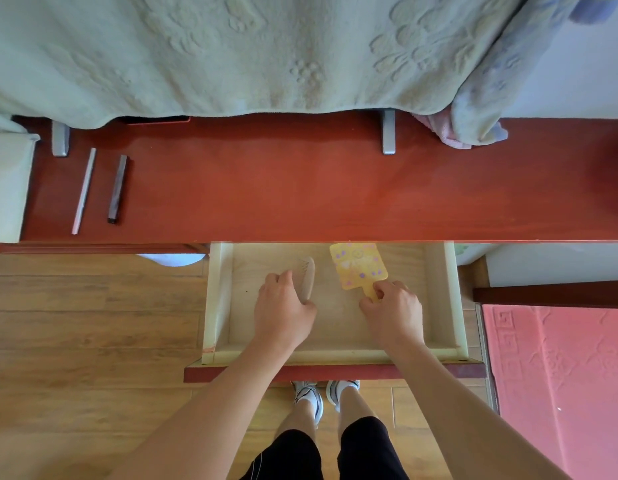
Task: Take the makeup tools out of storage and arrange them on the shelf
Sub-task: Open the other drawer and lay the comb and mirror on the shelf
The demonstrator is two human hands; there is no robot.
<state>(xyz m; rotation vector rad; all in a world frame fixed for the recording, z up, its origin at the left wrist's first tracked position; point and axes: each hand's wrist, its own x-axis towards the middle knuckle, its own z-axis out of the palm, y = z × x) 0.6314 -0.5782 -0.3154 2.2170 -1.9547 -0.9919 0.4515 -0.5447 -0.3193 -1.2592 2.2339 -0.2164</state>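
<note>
An open pale wooden drawer (217, 306) sticks out below the red shelf (300, 188). Inside it lie a beige comb (309, 275) and a yellow hand mirror (357, 265) with pastel stickers. My left hand (283, 311) curls around the comb's lower end. My right hand (394, 313) pinches the mirror's handle. On the shelf's left part lie a thin white pencil-like stick (84, 192) and a dark slim stick (118, 188), side by side.
A pale green blanket (231, 53) hangs over the shelf's back, with two grey brackets (388, 131) below it. A white box (6, 185) stands at the shelf's left end. A pink mat (557, 382) lies on the wooden floor at right.
</note>
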